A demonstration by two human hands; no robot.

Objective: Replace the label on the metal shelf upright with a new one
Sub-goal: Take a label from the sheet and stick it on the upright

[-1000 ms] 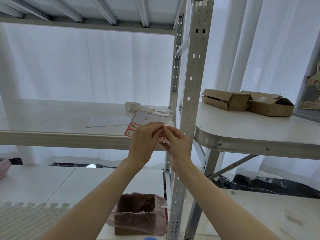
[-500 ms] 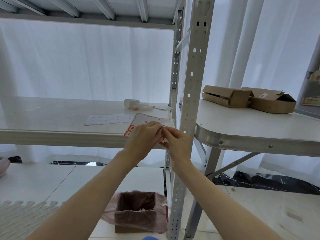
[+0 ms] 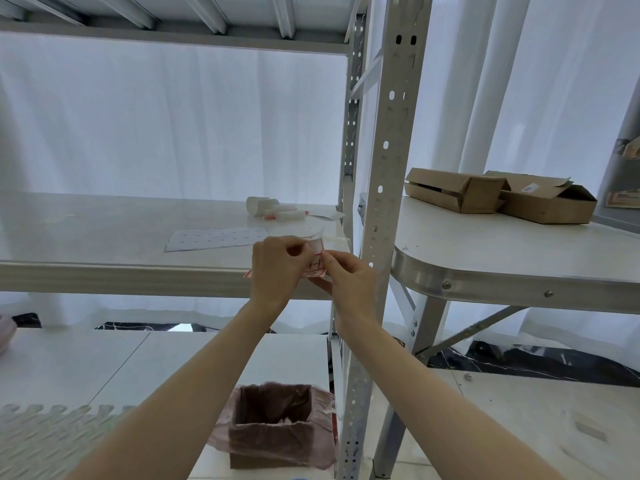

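Fingers (image 3: pixel 329 262) pinch the label sheet (image 3: pixel 316 265) from both sides.

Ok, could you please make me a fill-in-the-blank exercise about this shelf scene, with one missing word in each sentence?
1. The left hand and the right hand pinch a label sheet whose printed borders are ___.
2. The hands hold the sheet to the ___ of the metal upright.
3. On the table lie ___ cardboard boxes.

Missing words: red, left, two.
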